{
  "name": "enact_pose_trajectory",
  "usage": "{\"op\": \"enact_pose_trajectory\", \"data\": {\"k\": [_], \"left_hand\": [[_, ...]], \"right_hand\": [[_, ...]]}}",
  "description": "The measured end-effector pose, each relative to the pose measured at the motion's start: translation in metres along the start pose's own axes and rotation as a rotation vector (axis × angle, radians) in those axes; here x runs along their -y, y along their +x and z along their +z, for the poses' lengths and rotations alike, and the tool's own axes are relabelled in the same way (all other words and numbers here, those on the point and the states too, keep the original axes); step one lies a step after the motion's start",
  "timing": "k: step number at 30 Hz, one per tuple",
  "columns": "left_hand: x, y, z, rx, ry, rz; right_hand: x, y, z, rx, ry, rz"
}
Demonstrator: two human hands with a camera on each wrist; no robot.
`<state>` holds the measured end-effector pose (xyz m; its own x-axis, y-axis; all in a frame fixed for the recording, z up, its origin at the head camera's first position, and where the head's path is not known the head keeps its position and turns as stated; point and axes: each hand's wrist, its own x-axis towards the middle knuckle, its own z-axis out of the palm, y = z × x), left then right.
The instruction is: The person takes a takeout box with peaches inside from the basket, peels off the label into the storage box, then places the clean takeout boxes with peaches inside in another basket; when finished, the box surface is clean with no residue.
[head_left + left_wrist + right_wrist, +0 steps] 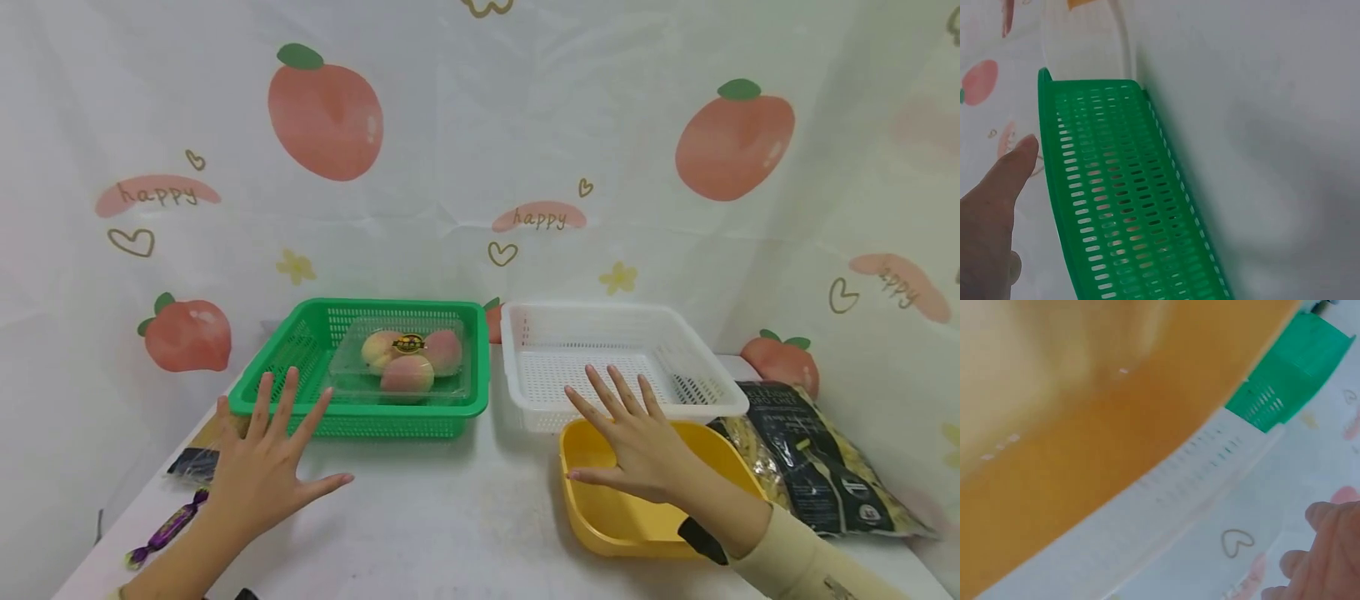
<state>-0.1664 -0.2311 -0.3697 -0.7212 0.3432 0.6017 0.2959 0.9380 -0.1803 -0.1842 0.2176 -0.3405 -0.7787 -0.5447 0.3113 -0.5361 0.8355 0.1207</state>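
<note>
Both hands are raised with spread, straight fingers and hold nothing. In the head view my left hand (262, 471) is in front of the near left corner of the green basket (420, 410), which holds a clear box of peaches (407, 373). My right hand (637, 442) hangs over the yellow basin (622, 546), in front of the white basket (630, 408). The left wrist view shows part of the left hand (997, 206) beside the green basket (1129, 187). In the right wrist view, fingertips of the right hand (1325, 556) appear at the lower right, with the yellow basin (1104, 425) large at upper left.
A purple-wrapped candy (168, 527) lies on the white table (420, 533) at the left, near a brown and dark package (202, 454) partly behind the left hand. Black pasta bags (825, 467) lie right of the basin. A fruit-patterned white cloth (450, 150) hangs behind.
</note>
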Motion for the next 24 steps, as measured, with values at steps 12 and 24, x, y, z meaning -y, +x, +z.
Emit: {"op": "enact_pose_trajectory", "data": {"k": [12, 24], "left_hand": [[-0.002, 0.019, 0.001, -0.005, -0.013, 0.015], [-0.002, 0.046, -0.001, 0.155, -0.03, -0.04]], "right_hand": [[0.022, 0.052, -0.002, 0.103, 0.177, 0.047], [0.045, 0.108, 0.009, 0.281, 0.64, 0.16]]}}
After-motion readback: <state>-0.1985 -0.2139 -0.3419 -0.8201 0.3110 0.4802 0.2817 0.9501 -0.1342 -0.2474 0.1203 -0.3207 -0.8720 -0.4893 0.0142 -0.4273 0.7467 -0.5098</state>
